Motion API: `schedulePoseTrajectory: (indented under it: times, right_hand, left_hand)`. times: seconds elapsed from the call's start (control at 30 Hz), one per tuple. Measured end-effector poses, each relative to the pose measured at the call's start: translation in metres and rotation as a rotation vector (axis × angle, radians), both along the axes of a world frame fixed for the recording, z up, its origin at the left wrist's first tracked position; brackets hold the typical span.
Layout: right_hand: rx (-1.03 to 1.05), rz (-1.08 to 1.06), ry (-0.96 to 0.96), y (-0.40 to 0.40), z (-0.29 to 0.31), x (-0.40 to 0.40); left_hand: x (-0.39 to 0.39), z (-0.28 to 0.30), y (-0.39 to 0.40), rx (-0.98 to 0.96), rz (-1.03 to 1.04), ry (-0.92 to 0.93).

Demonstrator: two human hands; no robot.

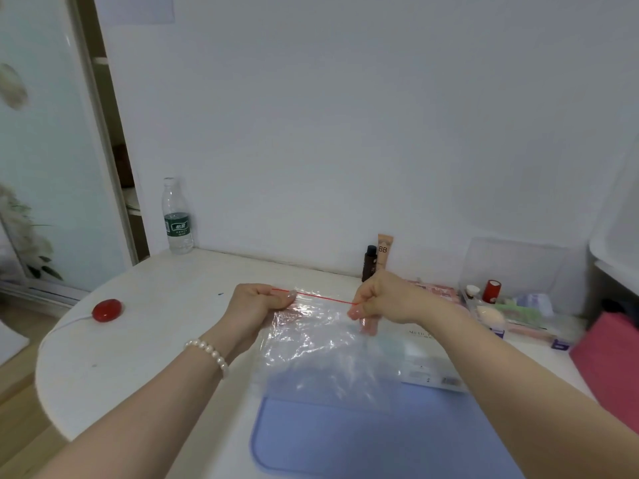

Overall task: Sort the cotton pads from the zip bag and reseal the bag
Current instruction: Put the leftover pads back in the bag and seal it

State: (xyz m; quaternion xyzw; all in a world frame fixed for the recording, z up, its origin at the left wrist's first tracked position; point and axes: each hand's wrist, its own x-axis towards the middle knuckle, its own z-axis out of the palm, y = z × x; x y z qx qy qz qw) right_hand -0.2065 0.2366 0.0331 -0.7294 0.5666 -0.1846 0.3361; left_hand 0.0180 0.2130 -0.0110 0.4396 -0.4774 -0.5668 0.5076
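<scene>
Hands pinch zip bag, seal running left-right.

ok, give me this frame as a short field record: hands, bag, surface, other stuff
left hand: pinches the zip bag's top edge at its left end
right hand: pinches the same edge at its right end
zip bag: clear, crumpled, red seal line taut between the hands, held above the blue mat
cotton pads: not discernible
table: white, round-edged
other: water bottle far left, red round object, clear organiser at right
</scene>
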Motion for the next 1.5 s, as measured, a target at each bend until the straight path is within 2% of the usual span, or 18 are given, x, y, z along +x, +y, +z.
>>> schedulePoseTrajectory:
  times: [0.27,0.4,0.6,0.8,0.9,1.17,1.3,1.5]
  right_hand:
    - [0.036,-0.038,-0.055,0.004,-0.004,-0.017]
    - [0.032,-0.033,-0.075,0.007,-0.007,-0.021]
    - [0.013,-0.078,-0.111,0.013,-0.007,-0.025]
    - [0.017,-0.065,0.054,0.009,0.004,-0.003]
    - [-0.051,-0.07,0.097,0.006,0.008,0.007]
    - [-0.156,-0.089,0.108,0.004,-0.004,0.01]
    - [-0.07,-0.042,0.066,0.005,-0.004,-0.002]
    - [-0.105,-0.101,0.092,0.002,-0.01,-0.012]
  left_hand:
    - [0.009,-0.001,0.0,0.1,-0.068,0.108]
    - [0.01,-0.003,0.001,0.13,-0.126,0.105]
    - [0.01,-0.008,0.001,0.127,-0.09,0.1]
    - [-0.001,-0.009,0.005,0.063,-0.058,0.078]
    - [-0.003,-0.009,0.007,0.045,-0.062,0.062]
    - [-0.002,-0.005,0.007,0.046,-0.084,0.072]
    - [0.002,-0.006,0.004,0.038,-0.055,0.046]
    - [0.0,-0.009,0.001,0.053,-0.068,0.033]
